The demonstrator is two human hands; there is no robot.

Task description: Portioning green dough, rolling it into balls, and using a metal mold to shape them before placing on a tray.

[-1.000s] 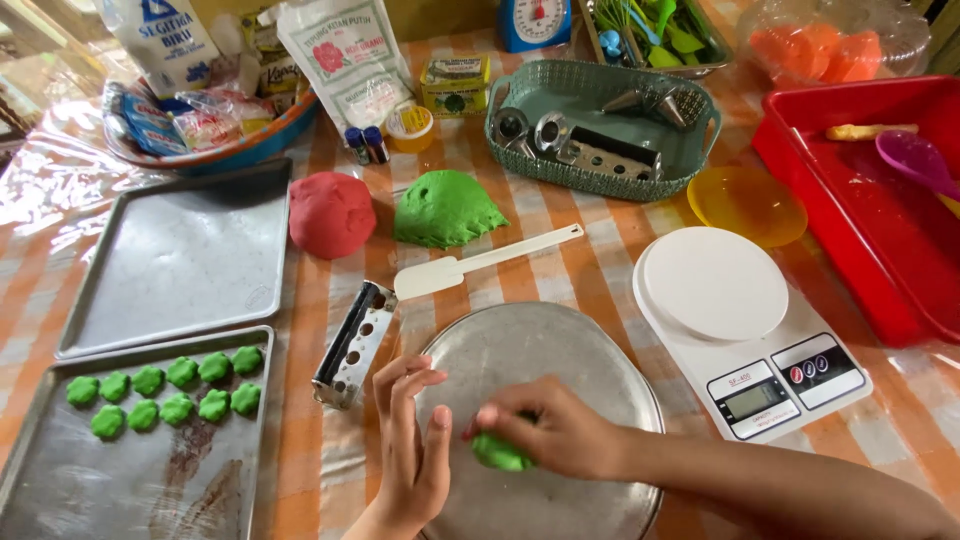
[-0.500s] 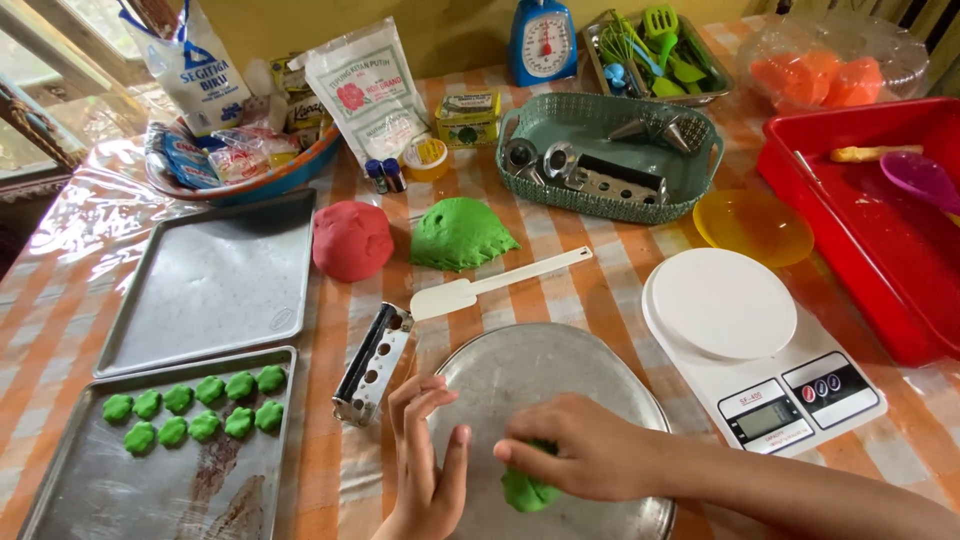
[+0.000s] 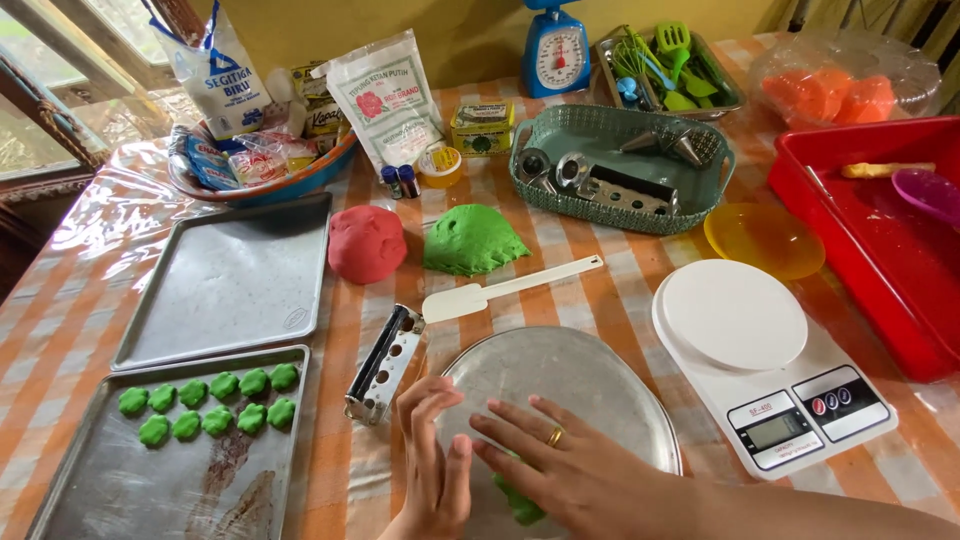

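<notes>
Pressing down on a lump of green dough [image 3: 520,500], your right hand [image 3: 575,470] lies flat with fingers spread, a gold ring on one finger, while your left hand [image 3: 432,465] stands on edge right against the dough's left side, fingers together. So neither hand is pinching anything. The dough is mostly hidden under your palm, only a soft matte bit peeks out near the bottom edge, sitting on the round metal pan [image 3: 580,385], which looks dull and scuffed.

Left of you, the near baking tray [image 3: 160,490] holds ten little flattened green dough pieces [image 3: 210,405] in two rows, plus some brownish smears. The far baking tray [image 3: 225,285] behind it is plain grey metal.

Farther back you've got a smooth red dough ball [image 3: 367,243] and a dented green dough mound [image 3: 472,240] side by side, with a white spatula [image 3: 500,292] lying just in front and a metal cookie press [image 3: 385,365] touching the pan's left rim.

The teal woven basket [image 3: 620,205] holds metal nozzles and press parts. The white digital scale [image 3: 765,365] sits to the right, and the red plastic bin [image 3: 880,260] beyond it has a purple scoop inside.
</notes>
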